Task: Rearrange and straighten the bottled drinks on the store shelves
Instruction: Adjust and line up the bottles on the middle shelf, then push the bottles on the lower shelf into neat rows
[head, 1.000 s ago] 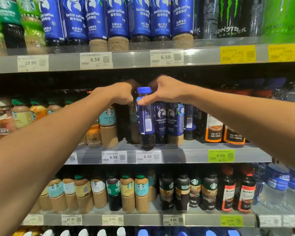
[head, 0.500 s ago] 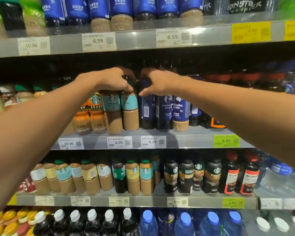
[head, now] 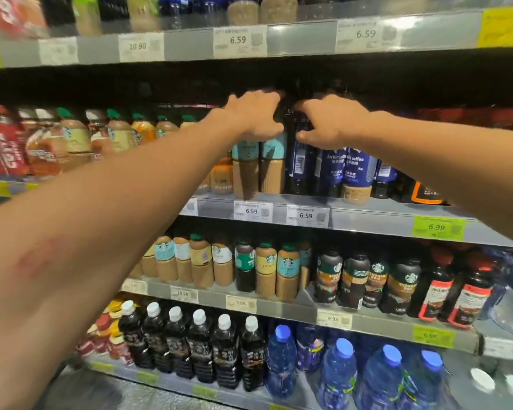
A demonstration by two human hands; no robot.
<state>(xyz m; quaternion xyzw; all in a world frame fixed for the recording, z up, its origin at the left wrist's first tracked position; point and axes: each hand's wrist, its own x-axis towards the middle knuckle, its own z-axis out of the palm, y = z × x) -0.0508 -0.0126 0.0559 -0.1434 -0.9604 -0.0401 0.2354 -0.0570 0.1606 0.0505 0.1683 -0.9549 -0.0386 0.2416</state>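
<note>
both hands reach to the second shelf from the top, side by side over the bottle tops; the left hand (head: 256, 115) lies curled palm-down over the caps of two teal-labelled coffee bottles (head: 259, 167), fingers bent round them, though whether it truly grips or only rests there cannot be told, since the caps are hidden under it; the right hand (head: 330, 121) sits at 3 o'clock from the left, fingers hooked over the top of a dark blue bottle (head: 298, 161), thumb at the near side of its neck, closed round it as far as can be seen; that bottle stands upright, long axis vertical, directly below the right hand at 6 o'clock, its barcode side facing out while the blue bottles (head: 347, 170) at its 3 o'clock show their printed fronts; so the coming move probably turns on a twist about that vertical axis, and the right hand is the nearer one; the bottle's base is near the shelf edge (head: 367, 216).
</note>
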